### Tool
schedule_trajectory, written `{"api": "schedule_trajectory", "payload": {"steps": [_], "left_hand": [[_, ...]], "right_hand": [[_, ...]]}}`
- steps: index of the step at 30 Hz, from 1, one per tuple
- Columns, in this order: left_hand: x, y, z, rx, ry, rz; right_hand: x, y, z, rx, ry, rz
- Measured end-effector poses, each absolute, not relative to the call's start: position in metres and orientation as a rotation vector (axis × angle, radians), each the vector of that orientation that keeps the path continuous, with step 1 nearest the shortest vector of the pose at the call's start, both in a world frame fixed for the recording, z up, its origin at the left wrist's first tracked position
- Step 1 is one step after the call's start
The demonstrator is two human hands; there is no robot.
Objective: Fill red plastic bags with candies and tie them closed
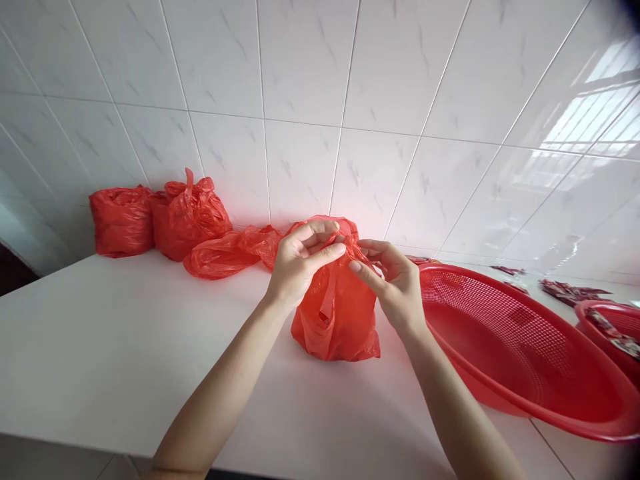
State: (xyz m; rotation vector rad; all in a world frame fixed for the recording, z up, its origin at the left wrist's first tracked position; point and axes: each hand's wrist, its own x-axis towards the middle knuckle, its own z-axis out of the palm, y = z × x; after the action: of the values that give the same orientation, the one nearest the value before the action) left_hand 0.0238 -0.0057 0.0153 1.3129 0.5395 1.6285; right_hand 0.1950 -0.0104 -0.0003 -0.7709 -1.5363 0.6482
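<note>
A red plastic bag stands upright on the white table in front of me, its lower part filled out. My left hand pinches the gathered top of the bag from the left, thumb and fingers closed on the thin plastic. From the right, my right hand grips the same bunched top between thumb and fingers. A strip of the plastic hangs down the bag's front below my left thumb. What is inside the bag is hidden.
Two full red bags stand against the tiled wall at the left. Loose red plastic bags lie beside them. At the right is a large red mesh basket, with small packets and a smaller red basket beyond.
</note>
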Motion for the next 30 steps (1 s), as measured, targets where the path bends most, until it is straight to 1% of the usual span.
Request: {"api": "schedule_trajectory", "payload": {"steps": [6, 10, 15, 25, 27, 30], "left_hand": [[0.0219, -0.0053, 0.0166, 1.34, 0.554, 1.71], [0.0205, -0.0057, 0.0173, 1.414, 0.58, 1.683], [0.0219, -0.0076, 0.0158, 1.56, 0.585, 1.498], [0.0177, -0.001, 0.0143, 1.477, 0.733, 1.748], [0.0189, -0.0023, 0.0152, 1.49, 0.719, 1.743], [0.022, -0.0042, 0.0154, 1.54, 0.676, 1.634]], "right_hand": [[0.1927, -0.0082, 0.0055, -0.761, -1.521, 0.603], [0.1931, -0.007, 0.0057, -0.713, -1.475, 0.755], [0.1895, -0.0055, 0.006, -0.627, -1.438, 0.911], [0.1924, -0.0014, 0.008, -0.635, -1.39, 1.023], [0.1907, -0.0012, 0.0075, -0.619, -1.367, 1.021], [0.188, -0.0015, 0.0072, -0.575, -1.379, 1.073]]}}
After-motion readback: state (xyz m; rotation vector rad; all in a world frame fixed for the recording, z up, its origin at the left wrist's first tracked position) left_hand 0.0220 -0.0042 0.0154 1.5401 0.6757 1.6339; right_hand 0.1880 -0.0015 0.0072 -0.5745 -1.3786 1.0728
